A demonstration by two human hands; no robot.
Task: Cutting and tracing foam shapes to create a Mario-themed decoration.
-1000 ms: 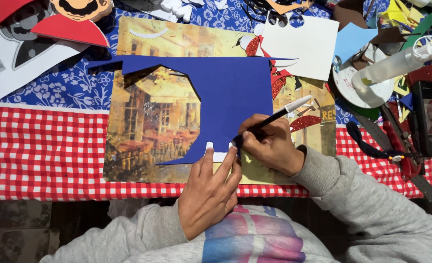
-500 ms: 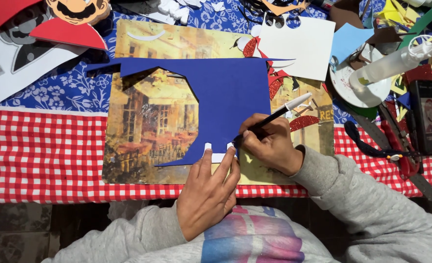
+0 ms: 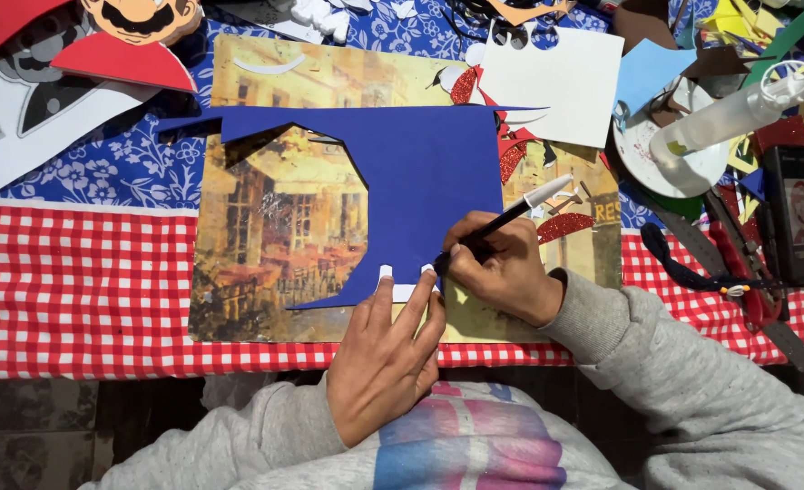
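Head view: left hand (image 3: 386, 363), fingers spread, pins light, floppy blue foam sheet (image 3: 429, 181) near its edge while right hand (image 3: 502, 272) pinches black-and-white pen (image 3: 511, 213).

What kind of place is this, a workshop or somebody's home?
Probably a home craft table: a checked tablecloth, paper scraps, a glue bottle, and a blue sheet being marked with a pen.
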